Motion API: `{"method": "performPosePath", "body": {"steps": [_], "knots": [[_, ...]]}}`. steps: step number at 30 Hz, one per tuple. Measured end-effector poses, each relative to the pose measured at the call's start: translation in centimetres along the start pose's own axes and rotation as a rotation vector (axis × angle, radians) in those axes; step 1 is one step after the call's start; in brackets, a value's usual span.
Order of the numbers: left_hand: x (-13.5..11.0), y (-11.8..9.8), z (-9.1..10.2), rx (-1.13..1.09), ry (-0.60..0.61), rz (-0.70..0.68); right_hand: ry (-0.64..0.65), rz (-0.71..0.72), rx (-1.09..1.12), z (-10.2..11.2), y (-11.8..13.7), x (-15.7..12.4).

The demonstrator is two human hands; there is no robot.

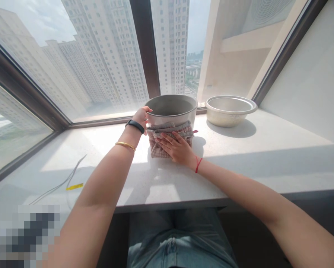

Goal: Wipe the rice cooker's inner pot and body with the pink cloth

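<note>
A deep grey metal pot (171, 120) stands upright on the white windowsill, its inside partly in view. My left hand (142, 118) grips its left rim, thumb over the edge and the other fingers down the outer side. Against the front wall of the pot lies a folded checked cloth (161, 148), reddish-brown and grey. My right hand (178, 148) presses flat on that cloth with the fingers stretched out and somewhat spread. The lower front of the pot is hidden behind the cloth.
A shallower silvery basin (228, 111) with a wide rim stands to the right, close to the window. On the left, a thin cable (69, 178) with a yellow tag (75, 186) lies on the sill (270, 163). Dark window frames (147, 48) rise behind.
</note>
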State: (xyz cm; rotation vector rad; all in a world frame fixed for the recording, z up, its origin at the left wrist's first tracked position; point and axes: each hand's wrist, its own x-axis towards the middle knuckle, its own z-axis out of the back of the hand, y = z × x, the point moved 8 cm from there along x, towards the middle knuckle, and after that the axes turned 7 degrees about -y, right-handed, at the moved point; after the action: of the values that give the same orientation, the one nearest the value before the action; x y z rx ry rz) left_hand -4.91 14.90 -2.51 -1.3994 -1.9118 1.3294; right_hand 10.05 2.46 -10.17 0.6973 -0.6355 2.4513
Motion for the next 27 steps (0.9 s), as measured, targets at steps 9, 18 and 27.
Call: {"method": "performPosePath", "body": {"steps": [9, 18, 27], "knots": [[-1.6, 0.3, 0.5, 0.291, -0.120, 0.067, 0.084, -0.268, 0.116, 1.1, -4.2, -6.7], [-1.5, 0.5, 0.6, 0.319, -0.134, 0.050, 0.370, -0.399, 0.308, 1.1, -3.0, -7.7], [-1.6, 1.3, 0.6, 0.369, 0.010, 0.012, 0.433, -0.319, 0.492, 1.8, 2.6, -4.5]]}}
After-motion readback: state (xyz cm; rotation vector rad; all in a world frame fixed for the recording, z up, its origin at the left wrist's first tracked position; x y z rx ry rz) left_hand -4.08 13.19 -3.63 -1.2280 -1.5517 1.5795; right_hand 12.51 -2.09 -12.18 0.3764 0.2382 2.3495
